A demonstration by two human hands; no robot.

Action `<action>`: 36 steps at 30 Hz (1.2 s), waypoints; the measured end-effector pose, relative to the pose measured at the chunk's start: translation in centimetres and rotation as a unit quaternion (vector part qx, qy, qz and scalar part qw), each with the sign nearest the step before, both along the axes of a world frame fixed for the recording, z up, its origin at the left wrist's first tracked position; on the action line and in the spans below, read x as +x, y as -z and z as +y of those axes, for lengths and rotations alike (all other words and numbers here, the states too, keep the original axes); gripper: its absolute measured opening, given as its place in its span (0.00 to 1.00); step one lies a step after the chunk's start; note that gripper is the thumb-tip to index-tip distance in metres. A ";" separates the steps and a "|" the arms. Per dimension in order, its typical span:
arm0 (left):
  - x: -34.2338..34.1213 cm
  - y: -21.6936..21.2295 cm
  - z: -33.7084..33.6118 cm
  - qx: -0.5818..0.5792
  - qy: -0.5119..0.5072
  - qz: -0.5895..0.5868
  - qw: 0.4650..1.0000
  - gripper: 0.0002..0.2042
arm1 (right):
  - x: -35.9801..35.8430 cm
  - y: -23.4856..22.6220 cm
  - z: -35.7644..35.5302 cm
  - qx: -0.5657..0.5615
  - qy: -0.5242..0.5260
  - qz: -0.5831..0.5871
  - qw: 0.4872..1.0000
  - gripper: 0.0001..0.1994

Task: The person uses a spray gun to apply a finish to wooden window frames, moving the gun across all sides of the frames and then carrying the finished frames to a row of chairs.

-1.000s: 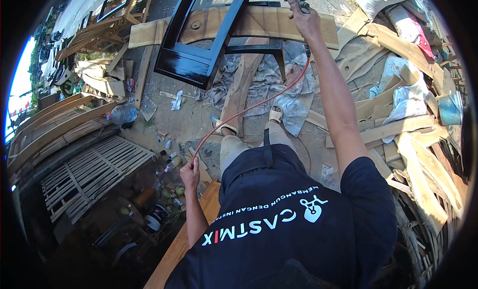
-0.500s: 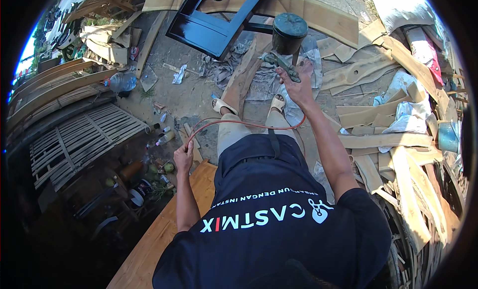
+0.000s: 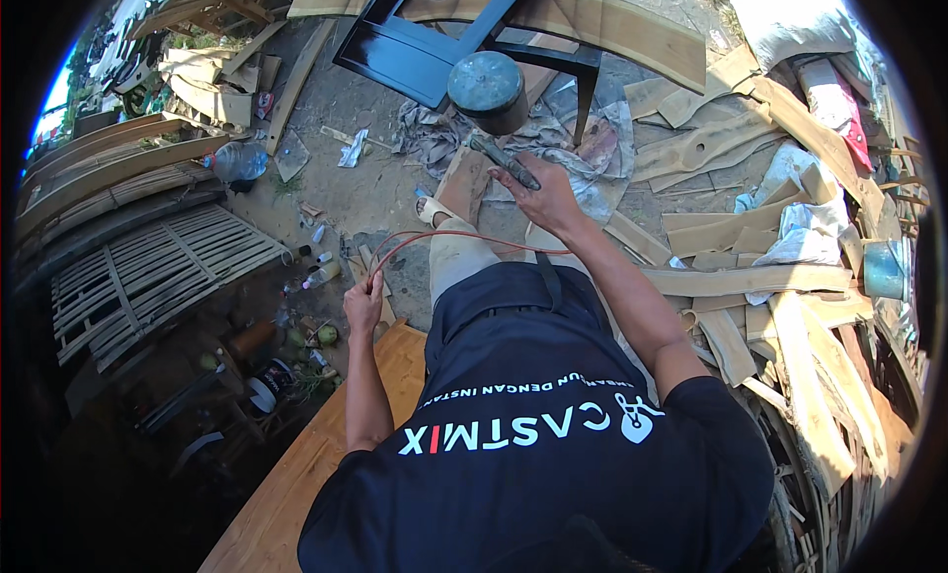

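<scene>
My right hand (image 3: 549, 198) is closed round the handle of a spray gun (image 3: 506, 161), stained and dark. A round paint cup (image 3: 488, 91) with a smeared lid sits at the gun's front. Beyond it lies a dark, glossy painted wooden frame (image 3: 415, 55) with an inset panel. A thin red hose (image 3: 444, 233) loops across my thighs between my two hands. My left hand (image 3: 364, 302), by my left hip, pinches the hose in its fingers. Where the hose joins the gun is hidden by my right arm.
Rumpled, stained cloths (image 3: 434, 129) lie on the ground under the cup. Loose planks (image 3: 731, 139) and offcuts pile up on the right, near a blue bucket (image 3: 888, 269). A slatted bamboo rack (image 3: 168, 282) stands at left. A varnished wooden board (image 3: 296, 474) lies beside my left arm.
My right hand has swung left and slightly nearer with the spray gun, bringing the cup in front of the frame's edge. The hose has shifted with it; my left hand has barely moved.
</scene>
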State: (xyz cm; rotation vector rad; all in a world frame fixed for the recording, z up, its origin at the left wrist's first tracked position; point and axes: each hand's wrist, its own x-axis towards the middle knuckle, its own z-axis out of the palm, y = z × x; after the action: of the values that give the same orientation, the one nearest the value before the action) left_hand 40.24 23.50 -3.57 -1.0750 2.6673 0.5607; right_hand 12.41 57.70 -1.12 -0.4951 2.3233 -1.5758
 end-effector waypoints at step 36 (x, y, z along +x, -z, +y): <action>-16.9 6.2 2.5 0.146 0.185 -0.071 0.969 0.26 | -36.6 -7.3 5.2 0.197 0.248 0.040 0.948 0.37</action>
State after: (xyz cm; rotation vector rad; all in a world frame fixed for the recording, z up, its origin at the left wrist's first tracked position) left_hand 23.29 25.98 -9.73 -0.5001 2.4700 0.7363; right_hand -24.22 62.87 6.17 0.1363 2.8863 -1.2174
